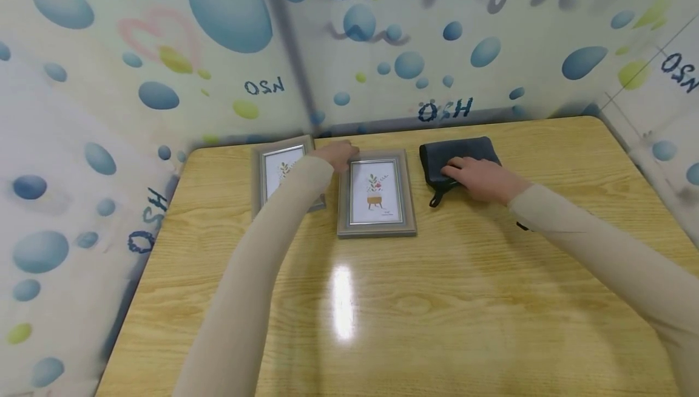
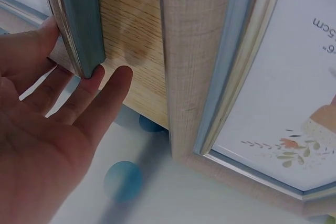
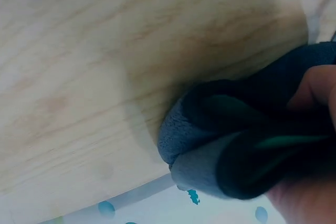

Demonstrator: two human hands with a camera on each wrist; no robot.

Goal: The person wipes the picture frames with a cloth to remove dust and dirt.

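My left hand (image 1: 337, 155) is at the upper left corner of a grey-brown picture frame (image 1: 408, 203) lying face up with a potted-plant print. In the left wrist view, thumb and fingers (image 2: 50, 32) pinch this frame's corner (image 2: 79, 30). A second, similar frame (image 1: 256, 172) lies to the left, slightly askew and partly covered by my left forearm. My right hand (image 1: 477, 177) lies over a dark blue, soft pouch-like item (image 1: 459, 149) with a black loop. Up close, the thumb and fingers hold the folded dark fabric (image 3: 210, 156) from two sides.
The wooden table (image 1: 437, 324) meets a wall (image 1: 327, 69) printed with blue bubbles along its back edge. A small black thing (image 1: 522, 226) pokes out from under my right forearm, mostly hidden. Light reflects off the table's middle.
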